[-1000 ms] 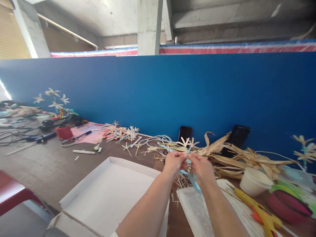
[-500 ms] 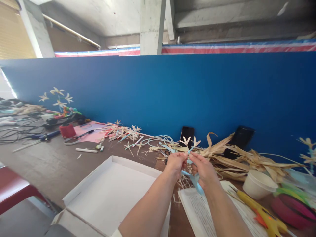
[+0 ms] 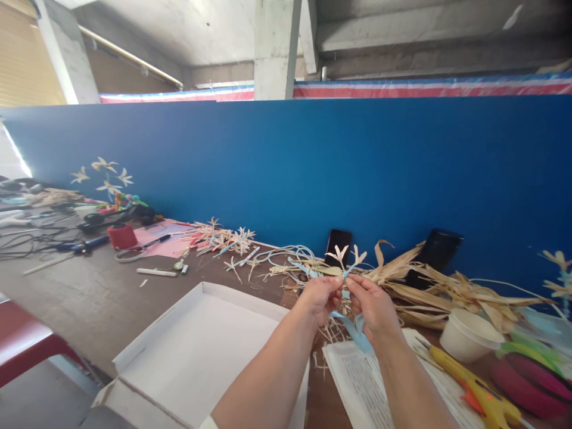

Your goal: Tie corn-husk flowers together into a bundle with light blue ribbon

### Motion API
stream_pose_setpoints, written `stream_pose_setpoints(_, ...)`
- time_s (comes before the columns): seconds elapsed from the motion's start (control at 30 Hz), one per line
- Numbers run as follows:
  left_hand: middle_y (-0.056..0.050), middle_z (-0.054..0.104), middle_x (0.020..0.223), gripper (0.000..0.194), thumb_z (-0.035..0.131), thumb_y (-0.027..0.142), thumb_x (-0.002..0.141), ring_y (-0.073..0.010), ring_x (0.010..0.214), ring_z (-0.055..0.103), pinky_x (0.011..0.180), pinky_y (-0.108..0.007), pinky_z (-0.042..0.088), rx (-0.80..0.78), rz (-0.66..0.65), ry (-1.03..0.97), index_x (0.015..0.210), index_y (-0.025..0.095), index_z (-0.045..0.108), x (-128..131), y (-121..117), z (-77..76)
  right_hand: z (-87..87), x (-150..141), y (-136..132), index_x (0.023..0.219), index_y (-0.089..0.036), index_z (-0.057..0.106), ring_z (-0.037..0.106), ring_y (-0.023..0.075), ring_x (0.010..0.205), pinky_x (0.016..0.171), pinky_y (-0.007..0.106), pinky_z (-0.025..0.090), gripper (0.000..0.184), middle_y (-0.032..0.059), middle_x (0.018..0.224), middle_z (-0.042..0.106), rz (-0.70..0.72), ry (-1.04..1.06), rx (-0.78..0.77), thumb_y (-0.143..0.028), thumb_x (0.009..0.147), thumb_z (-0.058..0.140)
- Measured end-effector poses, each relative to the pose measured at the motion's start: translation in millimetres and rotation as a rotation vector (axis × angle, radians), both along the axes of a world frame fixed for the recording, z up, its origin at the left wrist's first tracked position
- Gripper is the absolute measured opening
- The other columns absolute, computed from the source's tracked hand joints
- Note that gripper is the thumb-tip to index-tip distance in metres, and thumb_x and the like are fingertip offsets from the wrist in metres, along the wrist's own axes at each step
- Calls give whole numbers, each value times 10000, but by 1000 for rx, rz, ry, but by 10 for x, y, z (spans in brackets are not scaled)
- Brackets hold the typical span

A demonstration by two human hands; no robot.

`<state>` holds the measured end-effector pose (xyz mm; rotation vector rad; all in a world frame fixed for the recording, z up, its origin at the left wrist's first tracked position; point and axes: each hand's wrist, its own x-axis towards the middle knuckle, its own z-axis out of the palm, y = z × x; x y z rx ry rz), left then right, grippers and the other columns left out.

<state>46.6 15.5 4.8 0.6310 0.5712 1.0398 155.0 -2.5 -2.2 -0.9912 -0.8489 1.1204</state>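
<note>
My left hand [image 3: 320, 298] and my right hand [image 3: 369, 301] meet above the table, their fingertips pinched together on one stem. The stem belongs to a corn-husk flower sprig [image 3: 349, 260] with two pale blooms, wrapped in light blue. From under my right hand hangs a loop of light blue ribbon [image 3: 357, 335]. Below the hands lie thin pale husk scraps [image 3: 333, 333]. Just behind the sprig a dark phone [image 3: 338, 244] leans on the blue partition. Dried corn husks [image 3: 429, 292] spread to the right of my hands.
An open white box [image 3: 201, 351] stands left of my forearms. On the right are printed sheets [image 3: 360, 381], a yellow glue gun [image 3: 476, 384], a white paper cup [image 3: 470, 335] and a magenta roll [image 3: 529, 381]. Further left lie finished husk flowers [image 3: 239, 240] and a red thread spool [image 3: 122, 236].
The sprig has risen slightly and shifted a little right, its two blooms more upright. Both hands keep their pinch, and the ribbon loop has swung slightly right.
</note>
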Motion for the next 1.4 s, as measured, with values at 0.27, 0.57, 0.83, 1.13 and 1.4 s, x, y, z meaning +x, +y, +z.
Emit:
stream_pose_setpoints(0.27, 1, 504, 592, 53, 629, 90, 736, -13, 464, 460, 398, -76, 317, -94, -261, -213, 755, 84, 580, -109, 35, -13, 110, 48, -101, 965, -179, 640, 413, 28, 362, 352, 135, 342, 342, -34, 571, 574, 244, 178, -80, -215, 644, 753)
stream_pose_setpoints(0.57, -7, 523, 626, 55, 604, 57, 748, -27, 487, 503, 395, -72, 367, -197, -479, -297, 777, 87, 568, -164, 33, 13, 84, 150, -103, 954, -190, 647, 641, 142, 532, 453, 203, 510, 309, 40, 693, 684, 285, 152, -73, -177, 662, 746)
stream_pose_setpoints(0.83, 17, 533, 601, 131, 671, 116, 713, -30, 471, 520, 401, -86, 409, -101, -270, -186, 815, 100, 590, -98, -18, 50, 173, 106, -134, 865, -186, 667, 533, 82, 423, 395, 169, 450, 289, -13, 574, 616, 188, 169, -59, -193, 602, 787)
stream_pose_setpoints(1.13, 3, 546, 555, 165, 700, 207, 685, -38, 424, 495, 430, -127, 428, 104, -9, 74, 717, 103, 576, -41, -75, 105, 174, 92, -118, 891, -170, 677, 315, 11, 344, 334, 103, 287, 313, -84, 427, 418, 165, 151, -51, -244, 608, 787)
stream_pose_setpoints(1.4, -18, 573, 633, 203, 612, 326, 746, -112, 570, 550, 515, -237, 488, 385, 192, 404, 750, 124, 631, 68, -109, 107, 173, 107, -96, 861, -186, 664, 408, 61, 379, 364, 178, 353, 331, -41, 531, 558, 66, 114, -47, -249, 560, 786)
